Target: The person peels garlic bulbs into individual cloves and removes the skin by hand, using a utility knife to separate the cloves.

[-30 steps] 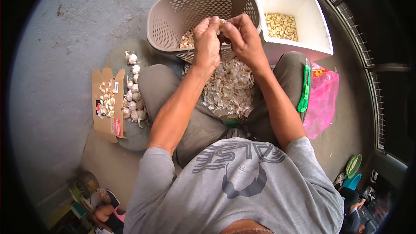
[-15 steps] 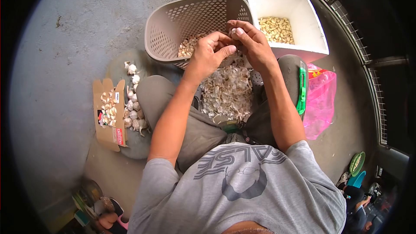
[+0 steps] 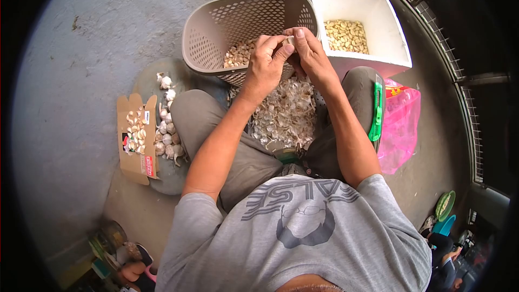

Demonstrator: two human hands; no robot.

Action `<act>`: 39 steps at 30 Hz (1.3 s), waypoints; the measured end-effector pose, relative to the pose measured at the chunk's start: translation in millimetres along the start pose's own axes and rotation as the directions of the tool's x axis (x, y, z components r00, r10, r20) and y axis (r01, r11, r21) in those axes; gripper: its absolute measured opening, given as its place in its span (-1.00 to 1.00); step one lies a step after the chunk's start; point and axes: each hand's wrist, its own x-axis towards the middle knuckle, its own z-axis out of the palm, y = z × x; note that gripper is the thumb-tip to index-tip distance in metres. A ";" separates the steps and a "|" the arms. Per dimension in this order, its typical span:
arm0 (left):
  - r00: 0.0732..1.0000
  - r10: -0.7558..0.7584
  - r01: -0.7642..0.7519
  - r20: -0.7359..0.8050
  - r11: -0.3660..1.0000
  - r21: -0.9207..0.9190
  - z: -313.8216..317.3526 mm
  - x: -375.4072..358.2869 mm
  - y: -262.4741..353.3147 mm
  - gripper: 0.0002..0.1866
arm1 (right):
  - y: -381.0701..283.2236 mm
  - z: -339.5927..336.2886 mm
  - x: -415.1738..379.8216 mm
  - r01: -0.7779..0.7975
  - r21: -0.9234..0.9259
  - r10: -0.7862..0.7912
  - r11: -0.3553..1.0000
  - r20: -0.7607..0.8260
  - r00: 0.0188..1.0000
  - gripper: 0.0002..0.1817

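White garlic piece, clamped between left hand and right hand, seemingly for steadiness | over near right side of basket, likely for close catching | skins: heaped nearer, between legs | bulbs: left, beside knee, probably for easy reach

One camera, worn on the person's head, looks forward and steeply down. The grey shirt fills the view near the lens at six o'clock; the left hand and right hand lie farther out toward twelve. The wide, strongly curved view reaches the white box at one o'clock, darkening at its corners.
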 end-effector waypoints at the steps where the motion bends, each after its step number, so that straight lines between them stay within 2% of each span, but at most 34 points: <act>1: 1.000 -0.015 0.015 -0.001 0.999 -0.046 0.9 0.6 0.3 -0.57 | 7.2 -2.0 4.2 0.054 -0.124 -0.055 0.991 -0.009 0.998 -0.45; 3: 0.995 -0.099 0.100 0.014 0.982 -0.158 2.6 1.0 -2.3 -0.62 | 10.4 -3.3 10.6 0.152 -0.364 -0.164 0.919 -0.001 0.987 -0.46; 4: 0.990 -0.142 0.144 0.024 0.967 -0.212 2.8 1.6 -3.9 -0.64 | 5.8 -4.0 5.9 0.061 -0.459 -0.113 0.886 -0.088 0.990 -0.51; 5: 0.994 -0.111 0.113 0.025 0.972 -0.204 2.2 3.6 -7.6 -0.65 | 2.0 -3.0 6.3 0.100 -0.411 -0.171 0.906 -0.139 0.975 -0.56; 7: 0.995 -0.090 0.096 0.039 0.977 -0.189 -2.9 5.5 -8.2 -0.67 | -1.7 -9.3 11.1 0.231 -0.341 -0.272 0.911 -0.079 0.959 -0.61; 9: 0.987 -0.102 0.132 0.128 0.958 -0.253 -9.1 5.2 -3.9 -0.78 | -10.3 -12.0 12.2 0.218 -0.358 -0.193 0.908 0.105 0.976 -0.69; 10: 0.984 -0.119 0.156 0.133 0.935 -0.319 -8.4 1.8 3.0 -0.78 | 5.4 -10.0 12.5 0.109 -0.129 -0.094 0.986 0.121 0.988 -0.67; 13: 0.973 -0.180 0.224 0.144 0.884 -0.410 -8.6 0.3 4.3 -0.81 | 19.1 -13.7 16.5 0.162 -0.077 -0.150 0.984 0.133 0.980 -0.67; 15: 0.970 -0.193 0.239 0.147 0.861 -0.450 -6.7 1.4 -4.5 -0.79 | 21.1 -2.5 13.4 0.162 -0.155 -0.159 0.975 0.033 0.987 -0.68; 17: 0.968 -0.208 0.250 0.140 0.828 -0.502 -4.0 1.9 -14.2 -0.77 | 18.0 -1.9 11.6 0.145 -0.433 -0.164 0.890 -0.007 0.986 -0.67; 18: 0.976 -0.186 0.219 0.116 0.816 -0.536 -1.4 2.1 -14.5 -0.74 | 13.7 2.0 8.9 0.135 -0.451 -0.164 0.882 -0.026 0.986 -0.67; 21: 0.965 -0.253 0.257 0.073 0.844 -0.472 5.5 -2.3 -13.9 -0.70 | 4.5 14.4 1.6 0.114 -0.487 -0.165 0.866 -0.062 0.984 -0.67; 24: 0.993 -0.100 0.076 -0.056 0.938 -0.337 14.0 -4.4 -23.6 -0.67 | -1.5 24.1 2.7 0.099 -0.463 -0.148 0.881 -0.071 0.986 -0.67; 27: 0.979 -0.179 0.109 -0.100 0.868 -0.484 24.1 -2.5 -24.9 -0.66 | -0.3 27.8 5.6 0.197 -0.567 -0.252 0.800 -0.020 0.967 -0.66; 28: 0.975 -0.191 0.111 -0.115 0.861 -0.496 22.8 -2.6 -23.5 -0.68 | -3.8 28.5 6.1 0.151 -0.571 -0.202 0.807 -0.027 0.979 -0.67; 31: 0.937 -0.294 0.158 -0.187 0.837 -0.523 19.4 -0.5 -21.4 -0.65 | -2.2 32.6 6.0 0.183 -0.618 -0.207 0.764 0.033 0.978 -0.76; 35: 0.886 -0.401 0.133 -0.231 0.700 -0.702 17.2 7.2 -27.0 -0.60 | 9.8 40.4 10.4 0.273 -0.453 -0.331 0.849 -0.053 0.942 -0.74; 36: 0.875 -0.462 0.216 -0.145 0.641 -0.737 13.3 9.9 -21.9 -0.57 | 3.1 37.4 10.6 0.157 -0.191 -0.176 0.969 -0.086 0.981 -0.72; 37: 0.856 -0.514 0.297 -0.054 0.575 -0.762 8.8 9.7 -14.5 -0.53 | -20.6 35.1 5.0 -0.088 0.147 0.102 0.985 -0.088 0.991 -0.72; 39: 0.864 -0.502 0.312 0.031 0.486 -0.816 2.2 17.1 -3.5 -0.51 | -7.9 17.7 10.8 -0.149 0.350 0.168 0.925 -0.024 0.986 -0.74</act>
